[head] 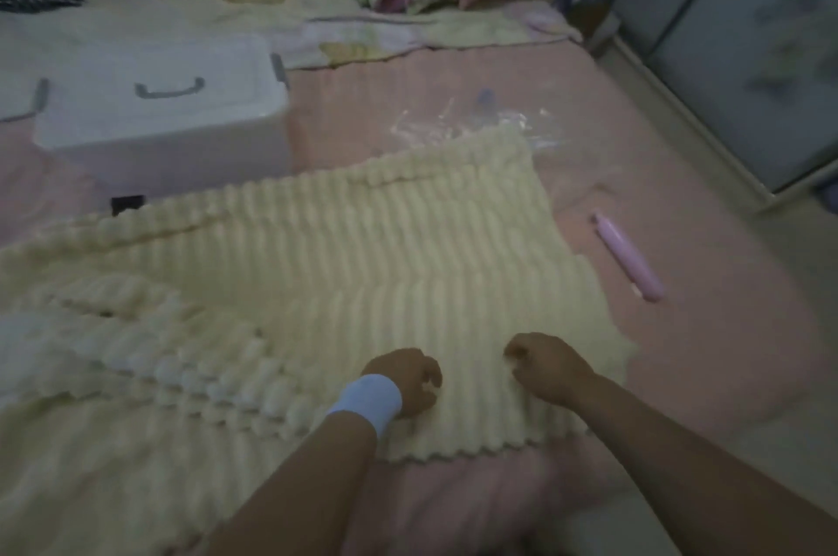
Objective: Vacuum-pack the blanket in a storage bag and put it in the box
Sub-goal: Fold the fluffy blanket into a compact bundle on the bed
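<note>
Fingers (430, 376) of L hand (408, 383) & R hand (546, 369) curled, pinching ribbed plush cream blanket (344, 256). Beyond them: crinkly clear bag (453, 127); white lidded box (158, 115) beyond-left; lilac cylinder (628, 258) right.

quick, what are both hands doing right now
Left hand: fingers curled, gripping the blanket.
Right hand: fingers curled, gripping the blanket too.

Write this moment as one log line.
left hand: grips blanket | right hand: grips blanket | blanket: not yet bagged | storage bag: lies beyond blanket | box: lidded
</note>
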### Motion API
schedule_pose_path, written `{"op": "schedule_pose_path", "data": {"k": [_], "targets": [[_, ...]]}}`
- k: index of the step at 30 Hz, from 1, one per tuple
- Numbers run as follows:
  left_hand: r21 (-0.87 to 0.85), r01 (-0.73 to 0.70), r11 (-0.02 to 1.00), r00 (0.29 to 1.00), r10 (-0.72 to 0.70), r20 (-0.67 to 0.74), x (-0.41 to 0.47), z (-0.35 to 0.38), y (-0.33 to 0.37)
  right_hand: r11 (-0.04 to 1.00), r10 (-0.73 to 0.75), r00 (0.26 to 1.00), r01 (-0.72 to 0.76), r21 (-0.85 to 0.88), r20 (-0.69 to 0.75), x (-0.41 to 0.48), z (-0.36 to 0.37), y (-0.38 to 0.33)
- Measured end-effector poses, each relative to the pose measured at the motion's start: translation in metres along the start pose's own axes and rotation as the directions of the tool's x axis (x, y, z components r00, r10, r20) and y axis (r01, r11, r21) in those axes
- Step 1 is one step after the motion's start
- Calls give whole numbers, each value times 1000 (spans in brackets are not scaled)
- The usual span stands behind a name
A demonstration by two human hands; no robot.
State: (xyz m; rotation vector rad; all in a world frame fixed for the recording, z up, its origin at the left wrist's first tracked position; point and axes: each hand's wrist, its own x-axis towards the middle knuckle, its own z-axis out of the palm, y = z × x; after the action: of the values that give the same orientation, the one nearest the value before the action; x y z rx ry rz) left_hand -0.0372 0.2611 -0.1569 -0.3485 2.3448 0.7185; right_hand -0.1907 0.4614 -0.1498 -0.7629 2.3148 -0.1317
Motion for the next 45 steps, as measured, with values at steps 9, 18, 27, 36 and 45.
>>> {"op": "schedule_pose_path", "data": {"k": [9,18,27,36,45], "targets": [[253,233,939,971,-238,-9,30,75,39,801,-233,972,209,-561,30,-10,46,90],[288,391,874,906,-310,-290,36,95,71,943,-224,973,201,-264,-60,-16,45,141],[-136,243,960,918,-273,-288,3,35,66,864,-436,876,344,-367,-205,-45,67,99],[-284,206,936,948,-263,-180,-44,-30,64,976,52,920,-130,-177,-388,-55,58,35],[-137,303,943,891,-332,-309,-84,-21,123,919,-303,881,371,132,-364,-102,10,26]]}}
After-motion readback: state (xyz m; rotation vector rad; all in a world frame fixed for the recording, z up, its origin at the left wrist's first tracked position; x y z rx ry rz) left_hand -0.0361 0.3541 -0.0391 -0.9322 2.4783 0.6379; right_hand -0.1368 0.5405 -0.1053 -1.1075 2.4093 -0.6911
